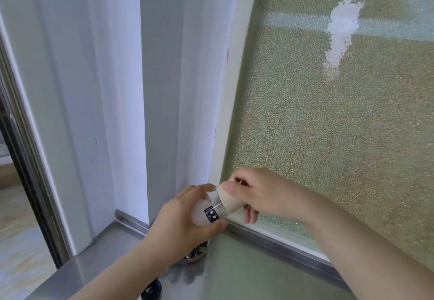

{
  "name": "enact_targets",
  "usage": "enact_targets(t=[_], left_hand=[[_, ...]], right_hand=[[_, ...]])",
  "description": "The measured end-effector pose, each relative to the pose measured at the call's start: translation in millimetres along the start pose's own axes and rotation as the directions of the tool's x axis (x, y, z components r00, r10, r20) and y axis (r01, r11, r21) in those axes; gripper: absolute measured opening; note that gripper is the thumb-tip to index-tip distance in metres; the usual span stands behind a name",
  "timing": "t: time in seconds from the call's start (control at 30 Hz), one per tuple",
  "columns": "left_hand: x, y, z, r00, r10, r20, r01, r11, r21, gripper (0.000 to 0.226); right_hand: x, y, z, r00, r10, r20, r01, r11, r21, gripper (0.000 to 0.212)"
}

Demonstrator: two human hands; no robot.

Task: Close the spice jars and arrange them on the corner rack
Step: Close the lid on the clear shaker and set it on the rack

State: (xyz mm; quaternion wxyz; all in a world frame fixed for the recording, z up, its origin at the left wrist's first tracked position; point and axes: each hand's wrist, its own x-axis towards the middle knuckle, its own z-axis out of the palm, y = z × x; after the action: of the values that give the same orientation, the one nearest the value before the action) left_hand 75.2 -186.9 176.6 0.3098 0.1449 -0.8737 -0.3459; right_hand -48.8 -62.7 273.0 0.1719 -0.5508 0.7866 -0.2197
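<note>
Head view: I hold one clear spice jar (pixel 212 210) tilted in mid-air above the steel counter (pixel 246 266), close to the corner where the white wall (pixel 112 88) meets the frosted window (pixel 340 123). My left hand (pixel 185 224) wraps the jar's body from below, fingers curled round it and thumb near the black label (pixel 211 215), so the glass does not turn. My right hand (pixel 258 194) grips the tan lid (pixel 229 199) at the jar's top, thumb on its near side and fingers curled behind, a hold that suits twisting the lid on. I judge the closing step to be in hand; whether the lid is fully seated I cannot tell.

The jar is kept off the counter and angled toward me, likely so both hands can work against each other.

By count: one jar in hand, one lid, two hands. Below my left wrist sits one metal container (pixel 198 251), partly hidden, and one dark round object (pixel 151 290) lies at the lower edge of the counter. No rack can be made out with certainty.
</note>
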Motion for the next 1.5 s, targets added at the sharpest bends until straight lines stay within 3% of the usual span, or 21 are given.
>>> enact_targets(t=[0.1,0.2,0.3,0.37,0.43,0.57,0.67,0.83,0.93,1.1,1.3,1.4,1.5], left_hand=[[-1.7,0.4,2.8,1.000,-0.004,0.003,0.004,1.000,-0.012,0.063],[-1.5,-3.0,-1.1,0.999,-0.029,0.012,0.030,0.998,-0.059,0.058],[-2.6,-4.7,-1.1,0.998,-0.034,-0.048,0.034,0.999,-0.013,0.056],[-4.6,-3.4,2.1,0.996,-0.012,-0.084,0.015,0.999,0.032,0.060],[-6.0,-3.8,3.5,0.997,-0.022,-0.068,0.023,1.000,0.014,0.063],[-1.9,-11.4,-1.2,0.996,-0.091,-0.015,0.089,0.988,-0.125,0.051],[0.9,-15.5,3.1,0.992,-0.118,-0.033,0.112,0.982,-0.149,0.054],[-5.2,-30.1,15.3,0.988,-0.146,-0.046,0.138,0.980,-0.143,0.060],[-4.1,-39.7,15.6,0.987,-0.156,-0.022,0.152,0.979,-0.133,0.058],[1.5,-51.4,17.6,0.985,-0.145,0.090,0.166,0.941,-0.296,0.050],[9.7,-76.7,37.4,0.975,-0.130,0.182,0.159,0.975,-0.157,0.061],[11.5,-91.9,36.4,0.943,-0.237,0.233,0.258,0.964,-0.063,0.074],[8.2,-114.2,33.3,0.919,-0.354,0.174,0.347,0.935,0.073,0.061]], right_hand=[[2.5,-0.2,5.9,0.998,0.054,-0.029,-0.054,0.998,0.011,0.044],[-0.8,3.7,-9.7,0.997,-0.024,0.076,0.027,0.999,-0.036,0.052],[1.7,4.0,-3.5,0.994,-0.111,0.009,0.111,0.984,-0.142,0.027],[7.1,3.0,7.9,0.992,-0.085,-0.092,0.069,0.984,-0.165,0.034],[10.3,5.8,12.3,0.994,-0.049,-0.098,0.035,0.991,-0.133,0.044],[9.9,12.7,-0.9,0.993,-0.087,0.083,0.091,0.995,-0.036,0.046],[18.3,15.9,3.1,0.988,-0.154,0.028,0.156,0.983,-0.101,0.039],[33.9,22.1,21.2,0.990,-0.139,0.006,0.138,0.983,-0.122,0.036],[39.2,27.4,27.0,0.989,-0.144,0.033,0.146,0.987,-0.064,0.044],[49.3,36.7,35.1,0.989,-0.141,0.045,0.140,0.990,0.027,0.060],[60.9,46.1,54.9,0.997,-0.069,-0.017,0.069,0.998,0.001,0.046],[68.3,64.7,58.3,0.999,0.022,-0.040,-0.024,0.999,-0.040,0.045],[74.3,92.7,61.7,0.989,0.133,-0.069,-0.140,0.984,-0.111,0.042]])
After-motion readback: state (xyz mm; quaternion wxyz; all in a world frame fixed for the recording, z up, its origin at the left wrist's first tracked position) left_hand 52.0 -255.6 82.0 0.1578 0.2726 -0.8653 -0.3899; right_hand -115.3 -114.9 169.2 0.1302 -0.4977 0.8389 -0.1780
